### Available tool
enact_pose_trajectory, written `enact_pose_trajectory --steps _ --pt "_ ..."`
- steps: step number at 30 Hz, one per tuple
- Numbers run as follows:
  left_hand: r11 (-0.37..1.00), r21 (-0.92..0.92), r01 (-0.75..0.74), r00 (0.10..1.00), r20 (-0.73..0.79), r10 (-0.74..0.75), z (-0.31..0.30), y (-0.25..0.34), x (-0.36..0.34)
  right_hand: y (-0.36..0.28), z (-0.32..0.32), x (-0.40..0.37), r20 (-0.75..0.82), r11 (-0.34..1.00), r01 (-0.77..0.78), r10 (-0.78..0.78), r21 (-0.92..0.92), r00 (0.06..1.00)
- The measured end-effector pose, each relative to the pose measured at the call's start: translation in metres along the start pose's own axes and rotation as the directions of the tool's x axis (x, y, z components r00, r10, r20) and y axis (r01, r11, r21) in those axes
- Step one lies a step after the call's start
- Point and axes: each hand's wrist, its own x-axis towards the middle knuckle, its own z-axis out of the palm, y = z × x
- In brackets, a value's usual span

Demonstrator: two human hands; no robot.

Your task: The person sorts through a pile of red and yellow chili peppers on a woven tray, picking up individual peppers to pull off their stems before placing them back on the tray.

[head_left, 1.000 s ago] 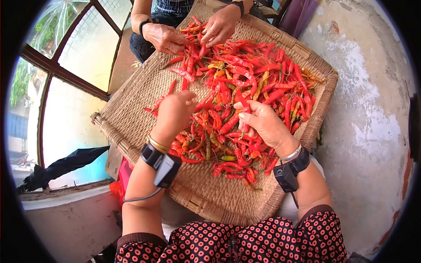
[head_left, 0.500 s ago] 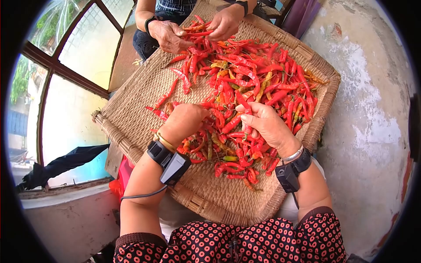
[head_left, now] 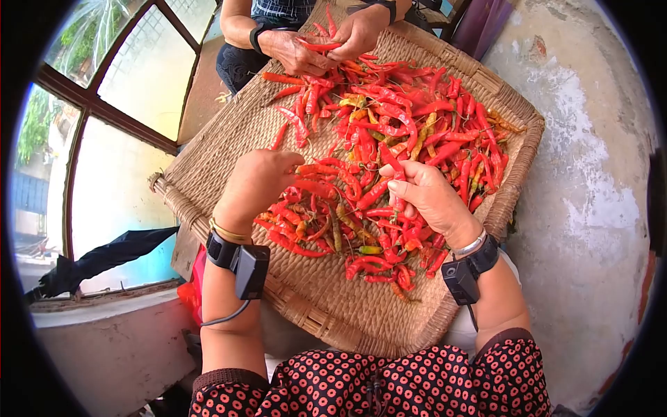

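My right hand is closed on a red chili pepper, pinched between thumb and fingers with one end pointing up and left. My left hand hangs over the left side of the chili pile, its back toward me. Its fingers are curled inward, and anything they hold is hidden. Beneath both hands lies a woven tray heaped with red chilies, a few of them yellowish or brown.
Across the tray another person's hands hold red chilies. Framed windows and a dark folded umbrella are on the left. A peeling wall rises on the right. The tray's raised rim surrounds the chilies.
My left hand has moved left and slightly up, uncovering chilies beneath it. My right hand stays almost in place with its chili. The other person's hands have shifted slightly.
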Motion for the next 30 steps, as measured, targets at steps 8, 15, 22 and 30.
enact_pose_trajectory --steps 8,15,22,30 --pt "0.867 -0.446 0.222 0.945 -0.120 -0.304 -0.028 -0.044 -0.016 -0.002 0.000 0.000 0.017 1.000 0.003 -0.003 -0.026 1.000" --pt "0.938 -0.262 0.227 0.890 -0.334 -0.309 -0.001 -0.011 0.000 -0.001 0.006 0.001 0.022 1.000 -0.013 0.013 0.013 1.000" --pt "0.809 -0.587 -0.002 0.987 0.129 0.095 0.042 0.075 0.000 0.011 0.008 0.004 0.111 1.000 -0.007 0.004 0.023 0.994" --pt "0.816 -0.493 0.303 0.950 0.086 -0.300 0.022 0.013 0.010 0.004 -0.001 0.003 -0.012 0.764 0.201 -0.263 -0.613 0.965"
